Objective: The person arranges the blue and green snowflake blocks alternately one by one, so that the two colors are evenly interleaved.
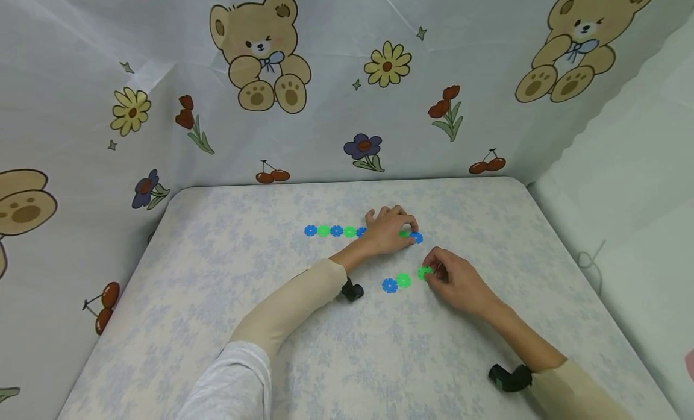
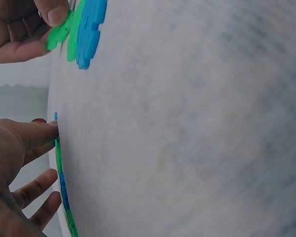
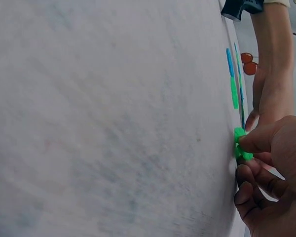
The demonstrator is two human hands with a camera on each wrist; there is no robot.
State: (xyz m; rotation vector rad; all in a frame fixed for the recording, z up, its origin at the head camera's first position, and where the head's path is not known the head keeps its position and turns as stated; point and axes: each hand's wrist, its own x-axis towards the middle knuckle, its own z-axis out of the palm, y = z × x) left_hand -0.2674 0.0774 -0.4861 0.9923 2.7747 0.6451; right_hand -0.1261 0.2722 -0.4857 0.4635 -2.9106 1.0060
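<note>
A row of blue and green snowflake discs (image 1: 337, 231) runs across the far part of the table, its colours alternating. My left hand (image 1: 386, 232) lies over the right part of that row and hides some of it. Its thumb and index finger pinch the blue disc (image 1: 416, 238) at the right end; the other fingers are spread. Nearer to me, my right hand (image 1: 459, 280) pinches a green disc (image 1: 425, 273) between thumb and fingertips, also seen edge-on in the right wrist view. Just left of it lie a blue disc (image 1: 390, 285) and a green disc (image 1: 403, 280), side by side.
A pale blue patterned cloth covers the table (image 1: 217, 287). Behind it hangs a white curtain (image 1: 325, 94) printed with bears and flowers. A thin white cord (image 1: 591, 260) hangs beyond the right edge. Black wrist cameras sit on both forearms.
</note>
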